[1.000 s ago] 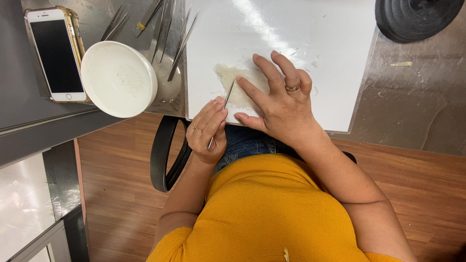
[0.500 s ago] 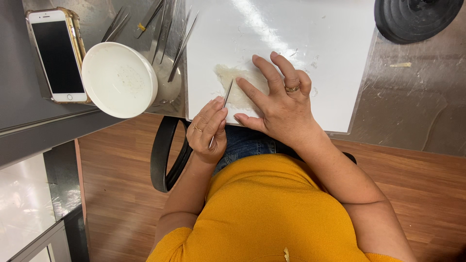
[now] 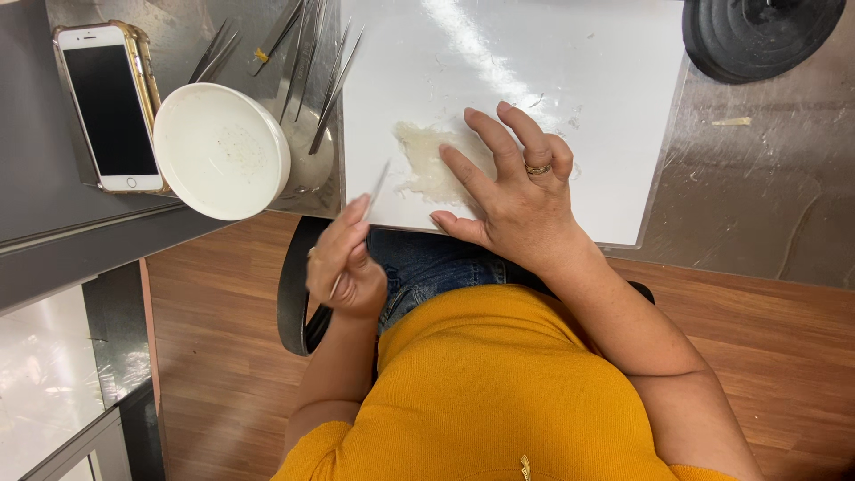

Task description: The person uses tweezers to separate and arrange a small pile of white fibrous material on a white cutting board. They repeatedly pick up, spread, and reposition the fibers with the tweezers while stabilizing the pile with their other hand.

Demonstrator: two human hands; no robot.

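Meanwhile right hand (image 3: 509, 191) presses pale tissue (image 3: 427, 160); left hand (image 3: 346, 263) grips tweezers (image 3: 374, 191).

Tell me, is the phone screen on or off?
Off. The phone lies face up left of the white bowl, and its screen is plain black, with nothing lit on it.

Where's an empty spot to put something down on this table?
Free: the white board above the right hand, up to the black disc; also the steel table right of the board, below the disc. Crowded: the left side, with phone, dish, tools and the left hand holding tweezers.
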